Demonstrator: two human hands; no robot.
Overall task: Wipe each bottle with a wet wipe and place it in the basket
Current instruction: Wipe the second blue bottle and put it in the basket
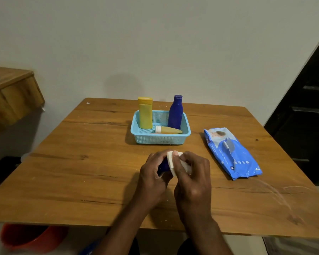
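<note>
I am holding a small blue bottle [164, 166] in my left hand [152, 178] just above the wooden table [92, 162], in front of the basket. My left fingers are curling round its dark blue body, so only a slice of that glossy blue is showing between my fingers and palm. The bottle is lying roughly sideways in my grip, and its white cap [170, 165] is showing as a pale flat disc with a thick edge, tilting toward my right hand [192, 183]. My right hand is closing round a white wet wipe [185, 165], my thumb pressing down at the cap's upper edge and my other fingers bunching the wipe against the cap's right side. How much of the wipe is folded under my palm I cannot tell.

Beyond my hands the light blue mesh basket [160, 139] is sitting on the table, well apart from the bottle I am holding. Inside it a yellow bottle [145, 113] is standing upright at the left on its flat cap, a tall dark blue bottle [175, 112] with a narrow blue cap is standing upright at the right, and a small yellowish tube with a white cap [167, 130] is lying on its side along the front wall. To the right of the basket a blue pack of wet wipes [232, 153] is lying flat, its flap peeled partly up.
</note>
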